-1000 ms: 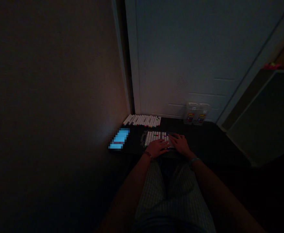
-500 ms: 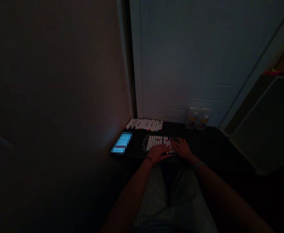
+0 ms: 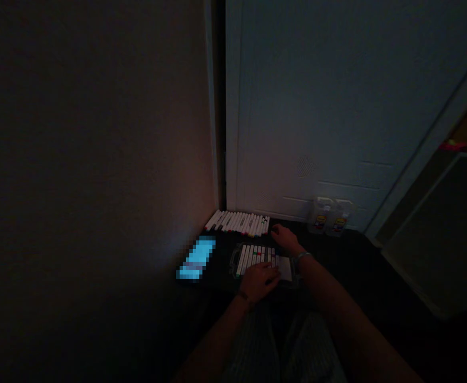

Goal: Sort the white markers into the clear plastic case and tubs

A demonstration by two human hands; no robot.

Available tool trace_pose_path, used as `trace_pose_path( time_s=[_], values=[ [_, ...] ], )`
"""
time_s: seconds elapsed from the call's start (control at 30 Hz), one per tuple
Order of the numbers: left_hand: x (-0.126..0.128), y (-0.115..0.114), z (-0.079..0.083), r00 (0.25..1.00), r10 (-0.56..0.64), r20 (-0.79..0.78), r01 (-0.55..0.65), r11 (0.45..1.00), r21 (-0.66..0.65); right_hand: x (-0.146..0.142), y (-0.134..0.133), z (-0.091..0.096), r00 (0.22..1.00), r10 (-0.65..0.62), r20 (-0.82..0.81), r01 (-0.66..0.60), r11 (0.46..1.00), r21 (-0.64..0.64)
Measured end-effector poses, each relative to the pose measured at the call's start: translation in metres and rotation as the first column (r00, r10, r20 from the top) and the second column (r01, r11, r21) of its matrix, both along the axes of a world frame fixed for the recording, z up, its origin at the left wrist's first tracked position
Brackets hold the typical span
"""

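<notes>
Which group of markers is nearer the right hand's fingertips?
The back row, by the wall: the right hand is at its right end. The other group lies in the clear case.

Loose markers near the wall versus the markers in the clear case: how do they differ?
The loose markers lie on the dark table; the cased markers lie inside a clear case. The loose markers form a longer row than the cased markers. The left hand partly covers the cased markers but is apart from the loose markers. Both sets have white barrels and lie side by side.
</notes>
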State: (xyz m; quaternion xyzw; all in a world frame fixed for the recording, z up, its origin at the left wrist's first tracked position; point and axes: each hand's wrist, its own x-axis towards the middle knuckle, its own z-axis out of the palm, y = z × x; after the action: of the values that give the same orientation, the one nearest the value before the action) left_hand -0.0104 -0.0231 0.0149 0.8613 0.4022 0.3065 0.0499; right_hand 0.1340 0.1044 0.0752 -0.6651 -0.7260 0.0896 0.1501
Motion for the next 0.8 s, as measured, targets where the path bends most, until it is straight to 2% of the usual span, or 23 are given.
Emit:
trace_pose_path(
  time_s=[0.1, 0.2, 0.27, 0.43, 0.63, 0.8],
  values=[
    [-0.001, 0.001, -0.001, 0.998, 0.030, 0.048, -0.028, 0.999, -0.024, -0.013, 0.023, -0.011, 0.996, -0.083, -0.024, 0.082, 0.996, -0.024],
    [-0.001, 0.003, -0.003, 0.997, -0.003, 0.077, 0.007, 0.999, -0.047, -0.024, 0.039, -0.018, 0.991, -0.129, -0.044, 0.128, 0.991, -0.037],
    [-0.002, 0.004, -0.003, 0.995, -0.002, 0.099, 0.009, 0.998, -0.068, -0.030, 0.045, -0.019, 0.990, -0.134, -0.046, 0.133, 0.991, -0.029],
    [-0.001, 0.008, -0.006, 0.993, -0.007, 0.115, 0.018, 0.996, -0.090, -0.036, 0.055, -0.024, 0.994, -0.078, 0.078, 0.073, 0.995, 0.068],
    [-0.001, 0.008, -0.006, 0.994, -0.007, 0.111, 0.018, 0.995, -0.097, -0.018, 0.061, -0.035, 0.985, -0.068, 0.159, 0.071, 0.997, -0.011],
    [-0.001, 0.006, -0.002, 0.995, 0.002, 0.103, 0.006, 0.997, -0.074, 0.017, 0.059, -0.041, 0.995, -0.055, 0.079, 0.053, 0.998, 0.026]
  ],
)
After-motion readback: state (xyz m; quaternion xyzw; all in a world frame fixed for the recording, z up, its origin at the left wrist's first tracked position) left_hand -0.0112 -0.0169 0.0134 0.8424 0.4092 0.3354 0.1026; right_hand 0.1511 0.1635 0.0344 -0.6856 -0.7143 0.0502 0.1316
